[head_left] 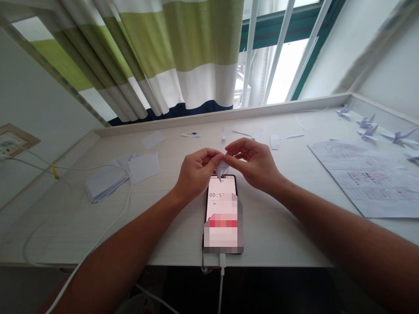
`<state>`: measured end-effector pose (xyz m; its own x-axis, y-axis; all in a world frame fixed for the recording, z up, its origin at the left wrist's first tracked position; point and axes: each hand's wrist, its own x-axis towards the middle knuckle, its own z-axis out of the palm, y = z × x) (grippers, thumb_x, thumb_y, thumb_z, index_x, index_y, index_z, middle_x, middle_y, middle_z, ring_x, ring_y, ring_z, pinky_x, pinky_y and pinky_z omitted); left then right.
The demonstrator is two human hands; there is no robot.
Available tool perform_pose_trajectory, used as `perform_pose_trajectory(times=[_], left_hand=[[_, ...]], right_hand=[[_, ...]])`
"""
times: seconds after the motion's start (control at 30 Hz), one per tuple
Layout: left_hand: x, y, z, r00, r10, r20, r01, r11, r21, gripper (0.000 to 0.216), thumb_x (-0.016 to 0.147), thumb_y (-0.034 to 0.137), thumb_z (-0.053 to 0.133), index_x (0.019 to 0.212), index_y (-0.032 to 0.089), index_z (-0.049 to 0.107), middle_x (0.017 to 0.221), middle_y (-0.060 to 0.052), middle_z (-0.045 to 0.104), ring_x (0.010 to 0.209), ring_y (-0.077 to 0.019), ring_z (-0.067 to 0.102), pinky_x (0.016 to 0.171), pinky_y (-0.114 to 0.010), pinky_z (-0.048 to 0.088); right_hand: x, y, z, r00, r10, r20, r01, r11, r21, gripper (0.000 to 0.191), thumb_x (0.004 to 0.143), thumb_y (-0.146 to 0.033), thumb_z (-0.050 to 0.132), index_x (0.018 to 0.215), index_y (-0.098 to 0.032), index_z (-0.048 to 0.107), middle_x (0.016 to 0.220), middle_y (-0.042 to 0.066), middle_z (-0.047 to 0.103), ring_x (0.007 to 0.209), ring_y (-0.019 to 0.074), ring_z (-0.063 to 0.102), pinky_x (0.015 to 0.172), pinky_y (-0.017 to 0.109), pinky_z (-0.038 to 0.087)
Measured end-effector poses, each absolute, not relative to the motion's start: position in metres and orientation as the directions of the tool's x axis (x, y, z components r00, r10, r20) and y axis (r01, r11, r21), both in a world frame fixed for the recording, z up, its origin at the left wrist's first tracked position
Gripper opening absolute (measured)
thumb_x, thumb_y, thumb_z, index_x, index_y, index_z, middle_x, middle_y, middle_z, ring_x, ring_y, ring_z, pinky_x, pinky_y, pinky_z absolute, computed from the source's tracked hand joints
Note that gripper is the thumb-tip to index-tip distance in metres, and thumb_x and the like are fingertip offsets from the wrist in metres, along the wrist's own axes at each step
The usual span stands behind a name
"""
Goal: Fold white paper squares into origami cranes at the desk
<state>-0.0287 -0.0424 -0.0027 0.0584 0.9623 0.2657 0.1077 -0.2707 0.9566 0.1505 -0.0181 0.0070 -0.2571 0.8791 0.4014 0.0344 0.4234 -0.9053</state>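
Observation:
Between my two hands is a small piece of folded white paper [222, 168], its narrow point hanging down over the top of a phone. My left hand [198, 171] pinches the paper from the left with thumb and forefinger. From the right, my right hand [253, 162] closes thumb and fingers on its upper edge. The fingertips hide much of the folds. Just below lies the phone [222, 205], its lit screen showing a timer and a white cable plugged into its lower end.
Several folded paper cranes [367, 126] stand at the back right, behind a written sheet [369, 179]. A stack of white paper [106, 183] lies on the left, crossed by a white cable [122, 209]. Paper scraps [275, 141] lie along the back, below a curtain [196, 48].

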Motion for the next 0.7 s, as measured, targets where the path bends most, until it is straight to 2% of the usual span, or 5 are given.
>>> perform_pose_trajectory(times=[0.27, 0.4, 0.57, 0.63, 0.7], left_hand=[[-0.0280, -0.0422, -0.0051, 0.043, 0.943, 0.331, 0.151, -0.334, 0.931, 0.019, 0.092, 0.037, 0.074, 0.092, 0.018, 0.078, 0.082, -0.004, 0.078, 0.070, -0.0140, 0.071, 0.062, -0.024, 0.056], [-0.0290, -0.0390, -0.0079, 0.011, 0.928, 0.372, 0.147, -0.369, 0.918, 0.018, 0.090, 0.036, 0.077, 0.092, 0.019, 0.078, 0.086, -0.004, 0.079, 0.075, -0.0147, 0.072, 0.066, -0.025, 0.057], [-0.0306, -0.0350, -0.0058, -0.107, 0.892, 0.440, 0.203, -0.413, 0.888, 0.017, 0.090, 0.037, 0.077, 0.093, 0.020, 0.077, 0.090, -0.004, 0.078, 0.081, -0.0149, 0.070, 0.064, -0.023, 0.054], [-0.0304, -0.0346, -0.0042, -0.137, 0.888, 0.439, 0.193, -0.411, 0.891, 0.017, 0.090, 0.037, 0.077, 0.092, 0.020, 0.076, 0.086, -0.003, 0.077, 0.074, -0.0124, 0.068, 0.061, -0.022, 0.052], [-0.0298, -0.0347, -0.0033, -0.149, 0.894, 0.422, 0.153, -0.400, 0.903, 0.019, 0.089, 0.037, 0.078, 0.092, 0.019, 0.073, 0.082, -0.002, 0.075, 0.068, -0.0110, 0.066, 0.060, -0.021, 0.052]], right_hand=[[0.1493, -0.0177, 0.0040, -0.253, 0.877, 0.409, 0.007, 0.424, -0.905, 0.027, 0.081, -0.039, 0.085, 0.093, -0.020, 0.070, 0.090, 0.004, 0.073, 0.083, 0.0188, 0.069, 0.077, 0.039, 0.059], [0.1492, -0.0167, 0.0039, -0.255, 0.885, 0.389, 0.017, 0.407, -0.913, 0.032, 0.081, -0.041, 0.084, 0.101, -0.020, 0.070, 0.095, 0.005, 0.073, 0.089, 0.0205, 0.070, 0.079, 0.039, 0.059], [0.1466, -0.0196, 0.0035, -0.343, 0.919, 0.191, 0.075, 0.230, -0.970, 0.042, 0.079, -0.040, 0.085, 0.110, -0.019, 0.067, 0.093, 0.007, 0.075, 0.089, 0.0230, 0.072, 0.075, 0.038, 0.059], [0.1448, -0.0205, 0.0013, -0.398, 0.909, 0.124, 0.084, 0.171, -0.982, 0.037, 0.078, -0.038, 0.085, 0.106, -0.019, 0.068, 0.090, 0.007, 0.077, 0.085, 0.0231, 0.073, 0.073, 0.038, 0.059], [0.1436, -0.0203, -0.0014, -0.418, 0.900, 0.123, 0.072, 0.168, -0.983, 0.025, 0.080, -0.034, 0.082, 0.096, -0.019, 0.070, 0.089, 0.008, 0.079, 0.083, 0.0224, 0.074, 0.074, 0.038, 0.059]])
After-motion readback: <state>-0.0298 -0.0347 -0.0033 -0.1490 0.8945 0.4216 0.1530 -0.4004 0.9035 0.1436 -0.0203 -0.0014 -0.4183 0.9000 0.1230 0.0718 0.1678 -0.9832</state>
